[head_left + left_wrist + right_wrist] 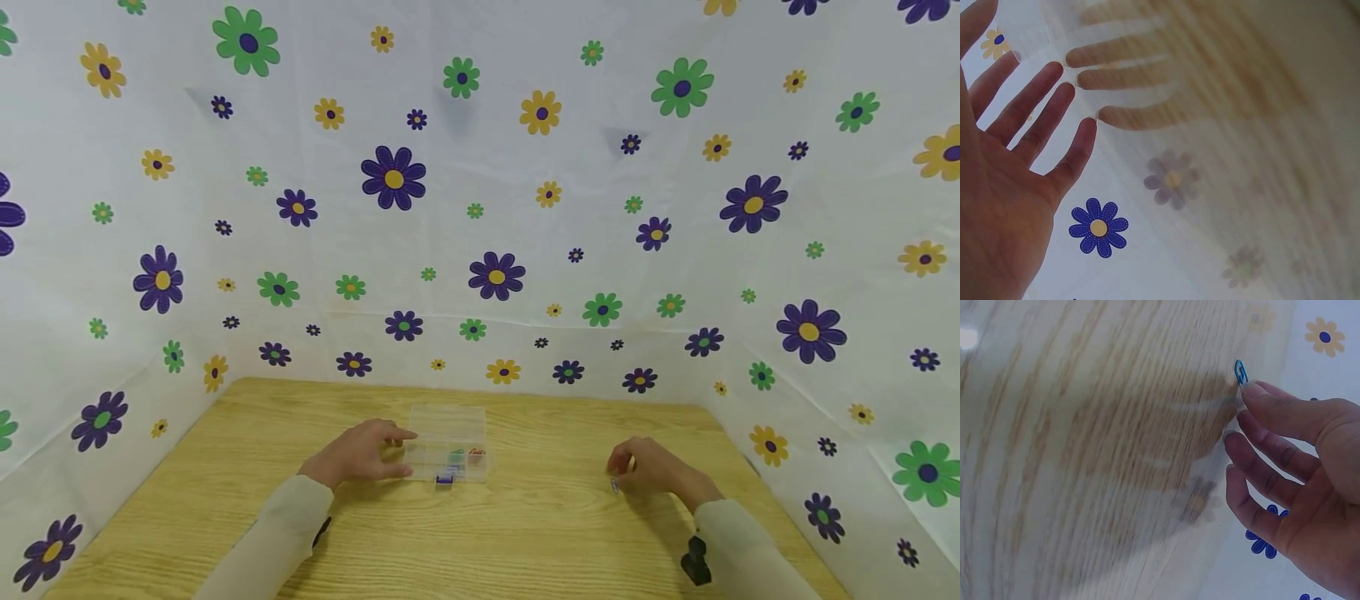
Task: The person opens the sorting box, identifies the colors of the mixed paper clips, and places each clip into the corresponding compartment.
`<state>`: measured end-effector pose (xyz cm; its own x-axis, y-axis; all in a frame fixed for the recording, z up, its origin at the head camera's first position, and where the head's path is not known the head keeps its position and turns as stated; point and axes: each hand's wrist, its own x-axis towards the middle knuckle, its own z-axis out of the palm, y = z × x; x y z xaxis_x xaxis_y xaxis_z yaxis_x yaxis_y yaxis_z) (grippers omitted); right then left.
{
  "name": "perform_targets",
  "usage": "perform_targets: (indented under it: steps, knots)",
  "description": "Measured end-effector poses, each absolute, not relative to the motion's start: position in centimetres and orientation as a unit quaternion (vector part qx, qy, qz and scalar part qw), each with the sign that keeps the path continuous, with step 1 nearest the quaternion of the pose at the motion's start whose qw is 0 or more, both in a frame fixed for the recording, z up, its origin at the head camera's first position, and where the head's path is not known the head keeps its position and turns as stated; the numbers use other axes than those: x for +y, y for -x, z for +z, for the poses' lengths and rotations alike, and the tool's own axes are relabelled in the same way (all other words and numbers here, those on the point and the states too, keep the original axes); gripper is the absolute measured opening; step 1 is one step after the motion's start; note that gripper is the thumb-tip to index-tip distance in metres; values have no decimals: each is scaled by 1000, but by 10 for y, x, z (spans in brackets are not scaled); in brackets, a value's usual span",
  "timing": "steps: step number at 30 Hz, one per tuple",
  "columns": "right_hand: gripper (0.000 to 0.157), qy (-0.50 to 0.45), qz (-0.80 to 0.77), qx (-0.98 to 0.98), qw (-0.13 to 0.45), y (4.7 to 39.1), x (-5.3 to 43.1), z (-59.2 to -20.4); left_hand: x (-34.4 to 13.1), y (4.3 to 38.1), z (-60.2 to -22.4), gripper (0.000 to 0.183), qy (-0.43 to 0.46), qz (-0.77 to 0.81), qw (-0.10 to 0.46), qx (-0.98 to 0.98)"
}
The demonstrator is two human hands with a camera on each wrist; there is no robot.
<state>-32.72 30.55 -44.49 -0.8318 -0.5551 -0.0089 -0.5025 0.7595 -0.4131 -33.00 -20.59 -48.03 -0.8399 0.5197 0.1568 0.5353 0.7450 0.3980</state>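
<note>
A clear plastic compartment box (420,472) lies on the table with its see-through lid (447,421) raised at the back and a purple latch (445,479) in front. Green clips (457,454) and red clips (477,452) are in separate compartments, with blue ones nearer the front. My left hand (363,454) is at the box's left side, fingers extended and thumb by the front corner; its palm holds nothing in the left wrist view. Well to the right of the box, my right hand (651,468) pinches a blue paper clip (1241,372) between thumb and fingertips, close over the table.
The wood-grain table (525,542) is glossy and reflects the hands. White flower-printed cloth (480,233) stands round its back and both sides. A dark strap piece (696,561) sits at the right wrist.
</note>
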Motion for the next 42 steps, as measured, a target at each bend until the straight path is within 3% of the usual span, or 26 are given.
perform_targets:
  steps: [21,42]
  knots:
    - [9,296,-221,925,85,333,300,-449,-208,332,-483,67,281,-212,17,-936]
    - [8,293,-214,925,111,348,243,-420,-206,331,-480,67,282,-216,17,-935]
